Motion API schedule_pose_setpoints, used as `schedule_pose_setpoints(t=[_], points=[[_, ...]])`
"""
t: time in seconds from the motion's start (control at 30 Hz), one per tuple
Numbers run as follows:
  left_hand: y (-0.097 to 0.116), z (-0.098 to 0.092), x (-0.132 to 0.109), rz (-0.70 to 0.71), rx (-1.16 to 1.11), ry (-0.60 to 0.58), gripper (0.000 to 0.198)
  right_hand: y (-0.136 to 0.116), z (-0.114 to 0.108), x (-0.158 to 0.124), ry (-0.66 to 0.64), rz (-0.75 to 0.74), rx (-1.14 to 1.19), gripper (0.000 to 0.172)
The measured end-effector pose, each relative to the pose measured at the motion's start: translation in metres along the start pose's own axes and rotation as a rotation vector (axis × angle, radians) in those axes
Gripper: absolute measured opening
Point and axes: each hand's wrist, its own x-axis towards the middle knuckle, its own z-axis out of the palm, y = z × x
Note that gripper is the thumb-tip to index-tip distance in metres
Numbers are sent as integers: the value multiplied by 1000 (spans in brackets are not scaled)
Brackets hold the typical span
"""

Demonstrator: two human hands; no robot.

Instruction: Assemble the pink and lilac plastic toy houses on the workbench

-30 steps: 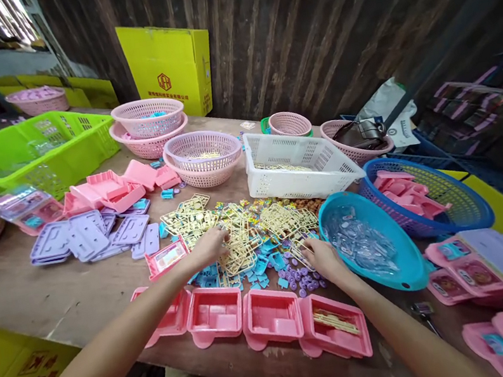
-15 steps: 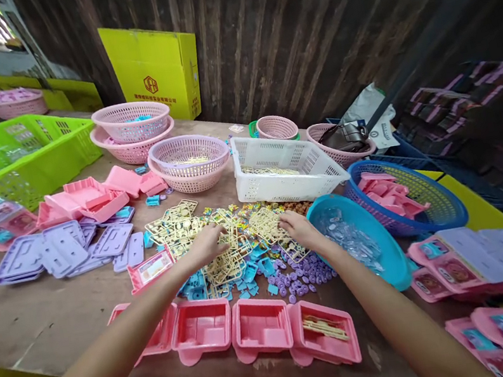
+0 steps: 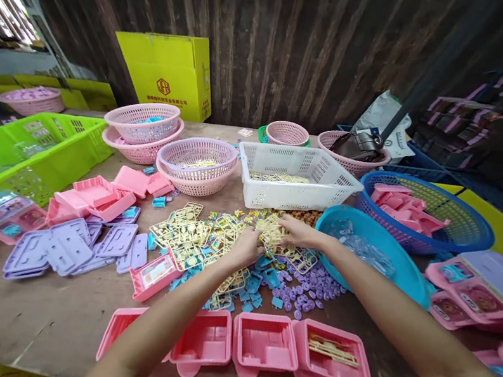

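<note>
Over the pile of small parts, my left hand (image 3: pixel 248 247) and my right hand (image 3: pixel 299 232) face each other with a bunch of cream plastic frames (image 3: pixel 271 230) between them. The fingers of both are closed around the bunch's sides, the fingertips partly hidden. More cream frames (image 3: pixel 186 231) spread to the left of my left hand. Light blue pieces (image 3: pixel 251 284) and purple round pieces (image 3: pixel 304 289) lie below the hands. In front of me is a row of pink trays (image 3: pixel 266 343); the rightmost tray (image 3: pixel 361 350) contains cream sticks (image 3: pixel 331 350).
A white basket (image 3: pixel 300 192) stands behind the pile. To the right are a turquoise basin (image 3: pixel 411 290) of clear pieces and a blue basket (image 3: pixel 473 228) of pink parts. Purple panels (image 3: pixel 66 248) and a green crate (image 3: pixel 31 170) occupy the left. Pink-purple sets (image 3: pixel 495 289) are stacked right.
My left hand has moved right, away from the left frames, to the bunch beside my right hand. Both hands now close on that bunch. The camera view has shifted slightly.
</note>
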Motion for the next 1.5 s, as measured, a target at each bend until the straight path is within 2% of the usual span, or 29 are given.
schedule_pose_setpoints(t=[0.1, 0.17, 0.2, 0.4, 0.47, 0.53, 0.63, 0.7, 0.77, 0.8, 0.87, 0.93, 1.0, 1.07, 1.13, 1.27, 1.37, 1.5], points=[[1, 3, 5, -21, -120, -23, 19, -1, -7, -6, -36, -36, 78, 13], [4, 3, 6, -21, -214, -52, 9, -2, -10, -10, -48, -65, 128, 13], [5, 2, 6, -21, -262, -63, 11, -2, -11, -12, -37, -74, 146, 14], [11, -3, 2, -53, -498, -16, 21, -8, -24, -27, 187, -51, 183, 21], [12, -5, -1, -54, -546, -3, 21, -13, -27, -33, 233, -111, 207, 24], [15, -6, -7, -26, -579, -27, 20, -19, -24, -38, 230, -169, 219, 23], [18, -9, -20, 35, -578, -76, 21, -30, -10, -37, 216, -151, 214, 15], [14, -14, -28, 52, -523, -88, 24, -36, 1, -33, 233, -146, 233, 21], [0, -23, -34, 35, -427, -86, 24, -43, 8, -28, 235, -179, 231, 22], [-11, -30, -36, 7, -365, -69, 23, -47, 10, -25, 240, -190, 212, 18], [-39, -48, -38, -81, -215, 11, 24, -56, 12, -20, 262, -209, 168, 8], [-70, -65, -39, -191, -52, 115, 30, -67, 13, -15, 291, -237, 156, 11], [-97, -77, -39, -282, 81, 161, 39, -80, 14, -12, 282, -294, 169, 13], [-116, -83, -40, -324, 170, 159, 44, -91, 16, -9, 276, -354, 175, 14], [-125, -86, -41, -319, 223, 161, 42, -99, 20, -8, 284, -405, 163, 14], [-118, -94, -43, -234, 240, 187, 25, -109, 26, -4, 331, -489, 143, 12], [-96, -100, -46, -129, 190, 158, 14, -119, 32, 2, 399, -531, 136, 11], [-64, -105, -61, 47, 75, 72, 19, -137, 39, 13, 434, -508, 95, 16]])
